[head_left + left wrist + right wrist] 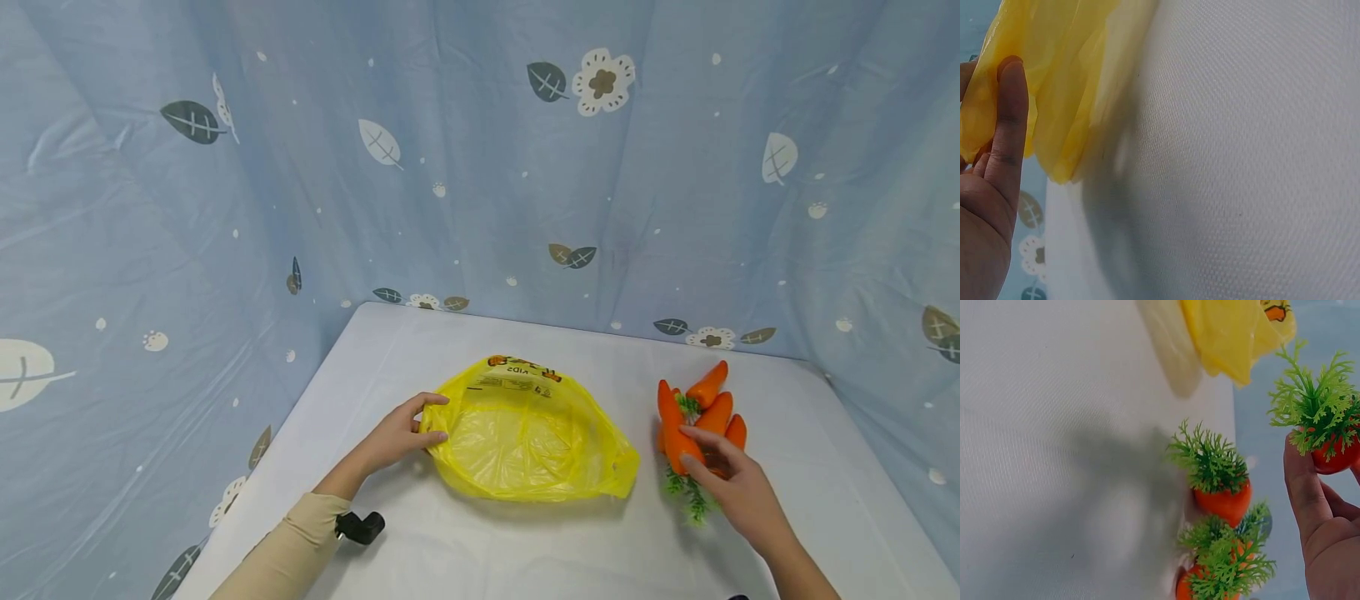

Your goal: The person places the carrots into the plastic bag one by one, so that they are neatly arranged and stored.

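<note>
A yellow plastic bag [517, 450] lies spread on the white table with its mouth held wide. My left hand [396, 435] pinches the bag's left edge between thumb and fingers; in the left wrist view, thin yellow film [1069, 94] hangs beside that hand. To the right of the bag, my right hand [742, 492] grips an orange carrot [670, 421], its tip pointing away from me. In the right wrist view, this carrot's leafy green top [1319, 409] is raised off the table. Several other carrots [715, 412] lie in a pile just behind and beneath that hand.
A black curved object [362, 528] shows by the left wrist. Blue curtain [480, 167] with leaf and flower prints stands behind and on both sides of the white table [570, 550]. Leafy carrot tops [1216, 465] point toward the table's near side.
</note>
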The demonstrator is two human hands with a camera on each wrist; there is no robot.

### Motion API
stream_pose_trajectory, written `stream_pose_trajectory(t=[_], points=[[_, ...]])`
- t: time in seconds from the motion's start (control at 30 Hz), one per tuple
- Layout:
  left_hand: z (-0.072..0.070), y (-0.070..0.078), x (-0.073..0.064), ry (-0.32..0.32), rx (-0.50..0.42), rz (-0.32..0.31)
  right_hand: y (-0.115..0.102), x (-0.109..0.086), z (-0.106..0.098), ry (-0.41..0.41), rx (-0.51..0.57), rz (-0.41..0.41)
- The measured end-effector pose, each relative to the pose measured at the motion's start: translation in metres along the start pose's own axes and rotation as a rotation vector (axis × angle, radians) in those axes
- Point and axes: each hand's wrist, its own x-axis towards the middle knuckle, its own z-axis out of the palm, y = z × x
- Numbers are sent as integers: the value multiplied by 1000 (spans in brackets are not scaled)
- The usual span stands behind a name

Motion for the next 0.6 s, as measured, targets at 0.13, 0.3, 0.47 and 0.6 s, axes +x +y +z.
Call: stream_pose_trajectory(t=[0.13, 0.3, 0.47, 0.6], points=[[0, -1, 0, -6, -12, 8, -4, 0, 1, -5, 6, -17], [1, -1, 0, -6, -25, 6, -9, 0, 4, -16, 14, -31], [1, -1, 0, -5, -31, 7, -11, -1, 6, -25, 29, -52], [1, 0, 0, -6, -36, 10, -12, -2, 7, -25, 46, -81]])
